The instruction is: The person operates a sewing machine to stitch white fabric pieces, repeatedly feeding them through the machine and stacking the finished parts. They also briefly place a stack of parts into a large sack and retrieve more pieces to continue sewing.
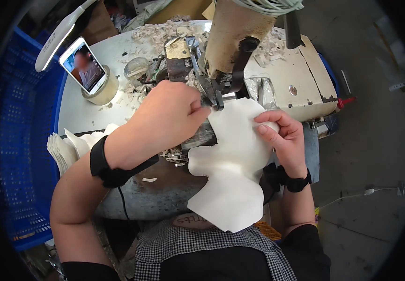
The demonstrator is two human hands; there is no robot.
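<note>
Checked apron cloth [179, 241] crossed the lower edge of my remote view, just beneath a white cut-out sheet [235, 154] whose upper end lay at the dark metal foot [219, 100] of a worn beige machine head [237, 33]. The right hand [287, 138] gripped the sheet's right edge between thumb and fingers. The left hand [167, 117], fingers curled closed, was at the upper left edge near the foot; I could not tell whether it pinched the sheet. Pale scraps [160, 32] littered the worktop [83, 114] around the machine. To the left, I saw a lit smartphone [83, 66] propped against a round holder [106, 93], a white lamp [58, 41], stacked white pieces [66, 152] and a blue plastic crate [24, 154].
</note>
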